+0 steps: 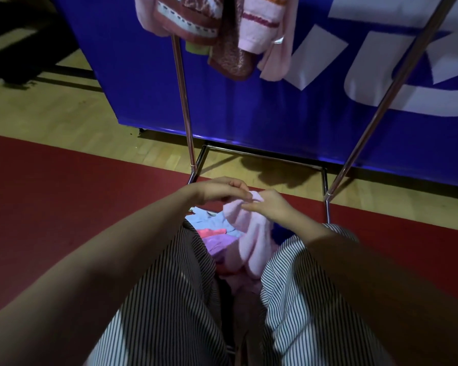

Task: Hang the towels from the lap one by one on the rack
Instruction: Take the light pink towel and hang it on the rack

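Indoor sports hall or gym, judging by its floor
Pale strip-wood flooring (50,109) runs across the left and middle of the frame, bordered by a dark red painted zone (64,196) below it; a big blue banner (249,109) with large white letters (320,59) fills the upper right, standing on the wood behind a chrome rack (182,93)

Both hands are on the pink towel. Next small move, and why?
Probably lift the pink towel straight up, clear of the others. The left hand and right hand pinch its top edge, yet its lower part lies between the knees beside the blue towel and purple towel, and the rack stands just ahead.
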### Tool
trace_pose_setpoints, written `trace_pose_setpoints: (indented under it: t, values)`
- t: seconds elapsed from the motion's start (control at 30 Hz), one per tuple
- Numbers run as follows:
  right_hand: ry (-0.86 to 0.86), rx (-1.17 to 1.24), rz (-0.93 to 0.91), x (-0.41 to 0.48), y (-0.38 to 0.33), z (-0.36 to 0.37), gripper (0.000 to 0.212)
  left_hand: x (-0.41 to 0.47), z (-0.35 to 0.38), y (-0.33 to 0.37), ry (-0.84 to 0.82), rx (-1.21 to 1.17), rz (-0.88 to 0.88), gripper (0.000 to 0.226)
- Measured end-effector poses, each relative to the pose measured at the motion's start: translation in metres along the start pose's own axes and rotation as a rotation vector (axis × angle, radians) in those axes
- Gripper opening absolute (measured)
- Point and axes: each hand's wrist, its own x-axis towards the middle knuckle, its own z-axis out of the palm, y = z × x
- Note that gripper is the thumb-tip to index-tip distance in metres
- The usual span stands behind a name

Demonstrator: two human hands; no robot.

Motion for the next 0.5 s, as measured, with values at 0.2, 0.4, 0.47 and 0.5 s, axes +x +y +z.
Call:
trace_pose_setpoints:
  t: [0.2,0.4,0.47,0.5]
  values:
    - [0.091,0.37,0.104,-0.005,-0.004,-0.011,0.013,-0.007,0.001,-0.011,-0.202,0.069,-0.127,0.033]
    - [0.24,0.47,0.132,0.001,0.0,-0.012,0.025,-0.004,-0.002,-0.019,0.018,0.23,-0.063,0.018]
    - [0.329,0.434,0.196,0.004,0.005,-0.014,0.032,-0.006,-0.007,-0.02,0.097,0.163,-0.01,0.019]
    - [0.348,0.385,0.214,0.004,0.01,-0.015,0.036,-0.005,-0.008,-0.022,0.142,0.129,0.02,0.023]
